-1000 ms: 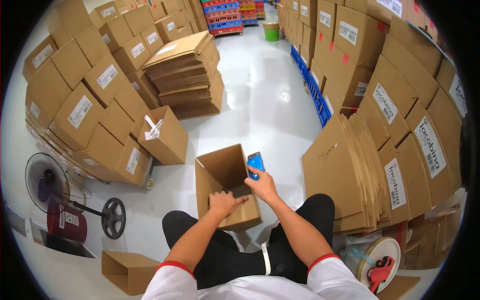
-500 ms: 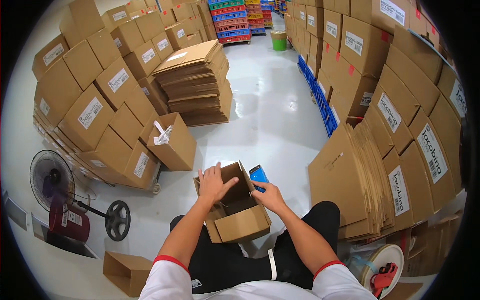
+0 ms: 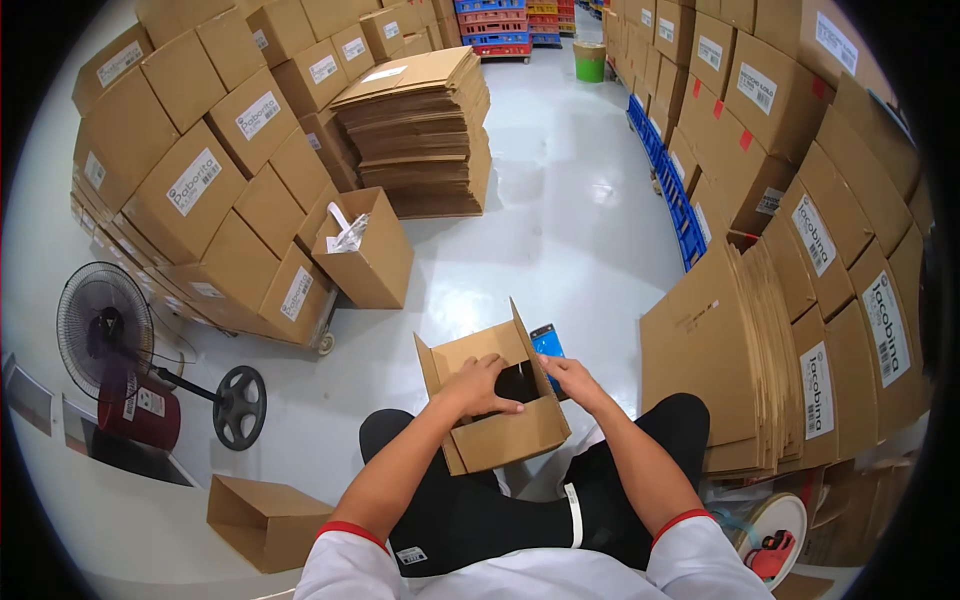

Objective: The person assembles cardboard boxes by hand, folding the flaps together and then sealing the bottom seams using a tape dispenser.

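Note:
An open brown cardboard box is between my knees, its far and side flaps standing up. My left hand reaches over its opening, thumb spread from the fingers and nothing visibly held. Beside that hand the inside of the box looks dark; I cannot make out what is there. On the box's right side, my right hand has its fingers closed at the edge of the side flap. A flat blue-faced thing with a black rim, like a phone, shows just beyond my right hand, partly covered by it.
To the left are stacked cartons, an open box with white material, a stand fan and a small open box. Flattened cartons are piled ahead; more lean at right. A red tape dispenser rests on a round lid.
My left hand has turned and moved down into the box opening. The far flap now stands in view beyond it. The view has shifted, so surroundings appear moved.

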`<state>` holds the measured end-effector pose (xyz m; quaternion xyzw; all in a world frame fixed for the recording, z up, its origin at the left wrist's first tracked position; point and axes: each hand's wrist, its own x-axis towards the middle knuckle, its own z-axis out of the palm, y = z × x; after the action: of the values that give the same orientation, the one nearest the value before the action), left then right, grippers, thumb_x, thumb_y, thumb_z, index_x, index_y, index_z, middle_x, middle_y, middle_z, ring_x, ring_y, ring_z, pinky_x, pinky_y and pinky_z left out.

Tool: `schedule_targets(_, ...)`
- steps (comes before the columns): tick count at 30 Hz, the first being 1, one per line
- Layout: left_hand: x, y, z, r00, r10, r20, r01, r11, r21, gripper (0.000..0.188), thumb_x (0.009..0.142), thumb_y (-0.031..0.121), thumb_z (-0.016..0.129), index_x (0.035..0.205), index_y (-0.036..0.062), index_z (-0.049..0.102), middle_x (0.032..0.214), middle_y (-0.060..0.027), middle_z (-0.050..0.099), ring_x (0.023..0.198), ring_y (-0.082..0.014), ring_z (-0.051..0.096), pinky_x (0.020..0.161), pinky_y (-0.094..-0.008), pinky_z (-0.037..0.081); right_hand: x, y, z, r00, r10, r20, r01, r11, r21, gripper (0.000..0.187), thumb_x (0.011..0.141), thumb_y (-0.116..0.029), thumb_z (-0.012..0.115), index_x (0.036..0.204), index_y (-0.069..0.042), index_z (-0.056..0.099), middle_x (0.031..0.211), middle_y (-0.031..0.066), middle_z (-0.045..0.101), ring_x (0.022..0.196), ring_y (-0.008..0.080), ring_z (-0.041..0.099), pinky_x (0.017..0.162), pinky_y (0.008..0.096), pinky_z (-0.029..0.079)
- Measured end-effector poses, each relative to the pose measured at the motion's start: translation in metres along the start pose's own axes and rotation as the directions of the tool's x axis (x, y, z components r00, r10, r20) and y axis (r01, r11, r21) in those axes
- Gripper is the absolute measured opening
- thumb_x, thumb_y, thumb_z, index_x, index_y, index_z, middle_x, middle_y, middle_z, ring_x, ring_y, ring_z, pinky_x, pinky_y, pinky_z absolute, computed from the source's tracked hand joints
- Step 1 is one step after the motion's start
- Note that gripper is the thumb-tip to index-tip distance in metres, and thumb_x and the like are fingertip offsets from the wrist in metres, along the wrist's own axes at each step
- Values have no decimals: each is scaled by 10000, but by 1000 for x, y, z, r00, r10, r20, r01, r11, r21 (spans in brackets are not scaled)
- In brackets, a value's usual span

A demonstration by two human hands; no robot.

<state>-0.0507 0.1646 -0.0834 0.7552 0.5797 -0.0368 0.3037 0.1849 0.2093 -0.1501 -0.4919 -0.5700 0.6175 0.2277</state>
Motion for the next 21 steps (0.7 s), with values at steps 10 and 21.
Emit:
schedule_targets(10,27,-29,50,976,-136,-169,185,928,325,871,735,602,797,1407,96,570,1436,-92,531,1271,-357,512,1017,-524,485,-17,-35,52,989,28,-142,-114,754,-647,1111,748,-828,640,1499,-26,471,1357,392,472,1282,490,514,1081,495,430)
schedule_targets(21,-37,-81,-24,388,62,-920,165,977,135,667,919,424,648,1348,-72,522,1105,-275,686,1039,-494,635,969,-495,482,-18,-16,62,968,-2,-251,-165,749,-642,1015,796,-799,601,1449,-25,521,1303,339,495,1242,476,522,1053,521,431)
